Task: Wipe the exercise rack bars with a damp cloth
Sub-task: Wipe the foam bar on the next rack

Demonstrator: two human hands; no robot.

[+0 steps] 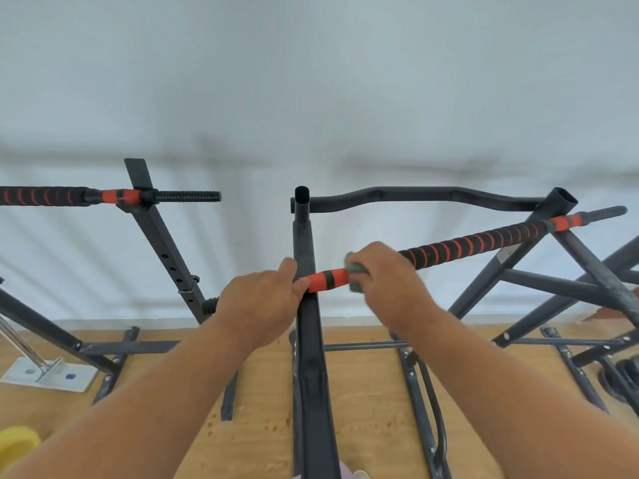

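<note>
While the left hand [262, 299] grips the black upright steel post [304, 243], the right hand [383, 274] clamps a green damp cloth [356, 271] around the orange-and-black foam-wrapped bar [466, 245], white wall [311, 81] behind.

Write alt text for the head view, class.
A right hand wraps a green cloth round a striped bar, while the left hand grips the bar's orange end. Dark rack posts stand on a wood floor.

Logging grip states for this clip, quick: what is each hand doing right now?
Left hand: grips the orange end of the padded bar.
Right hand: holds the green cloth wrapped against that bar.
</note>
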